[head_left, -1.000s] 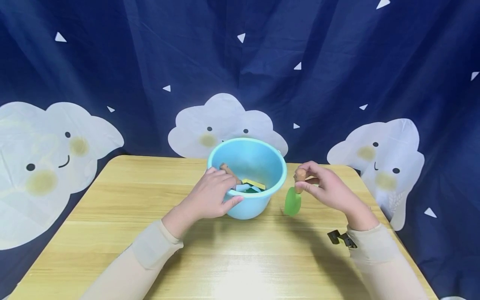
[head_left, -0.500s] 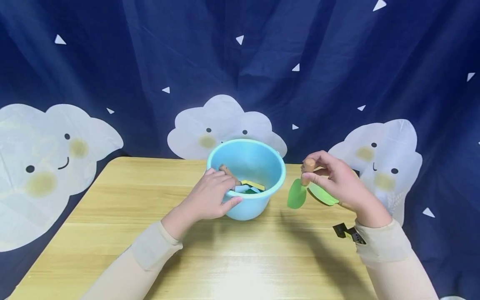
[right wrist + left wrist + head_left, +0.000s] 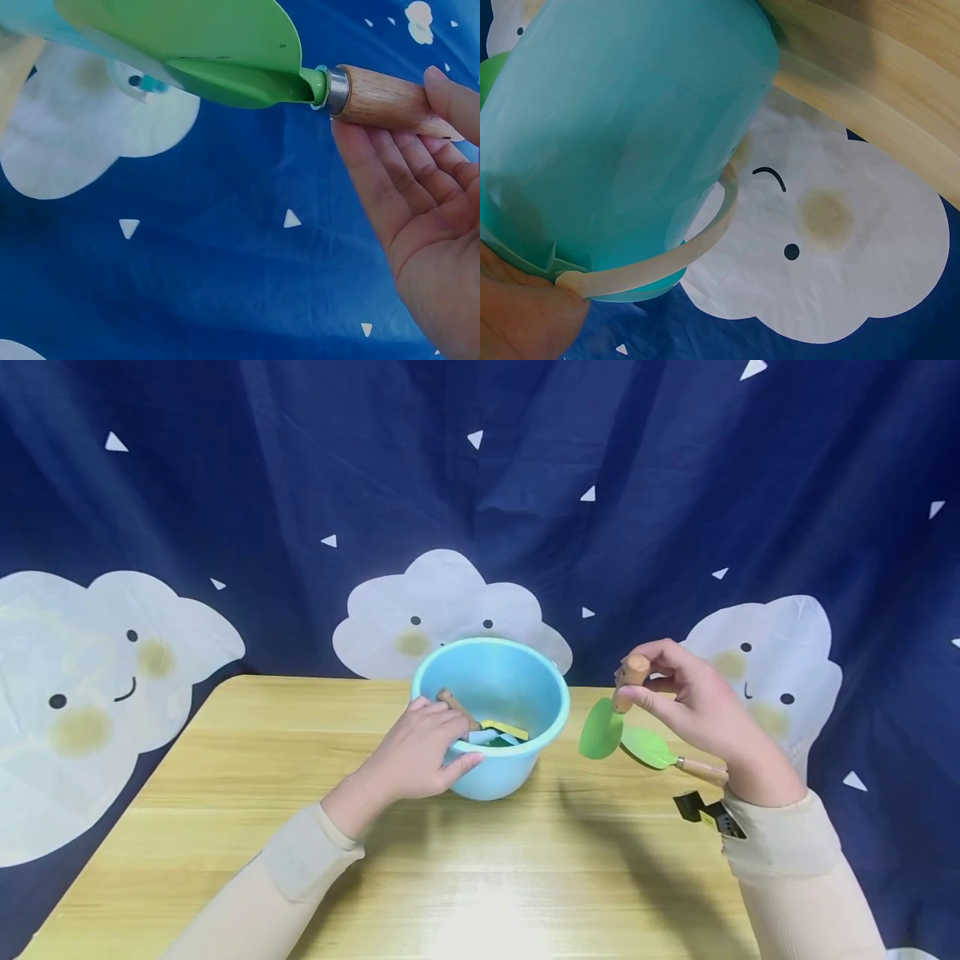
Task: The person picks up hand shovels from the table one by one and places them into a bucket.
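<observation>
My left hand [image 3: 423, 747] grips the near-left rim of a light blue bucket [image 3: 491, 778], fingers over the edge and thumb against the outer wall. Inside the bucket lie a wooden handle [image 3: 456, 706] and yellow, light blue and dark green pieces, partly hidden by that hand and the rim. My right hand [image 3: 697, 702] pinches a green hand trowel [image 3: 602, 728] by its wooden handle, blade hanging down beside the bucket. In the right wrist view the thumb presses the handle [image 3: 390, 101] against the fingertips. A second green trowel [image 3: 648, 747] lies on the table just behind and below.
The wooden table [image 3: 225, 802] runs back to a dark blue curtain [image 3: 480, 485] printed with white clouds. A white carrying handle [image 3: 667, 259] hangs from the bucket's side. A black strap piece [image 3: 708, 814] juts from the right cuff.
My right hand has moved right and up with the trowel, away from the bucket, uncovering the second trowel on the table. My left hand has stayed on the bucket rim.
</observation>
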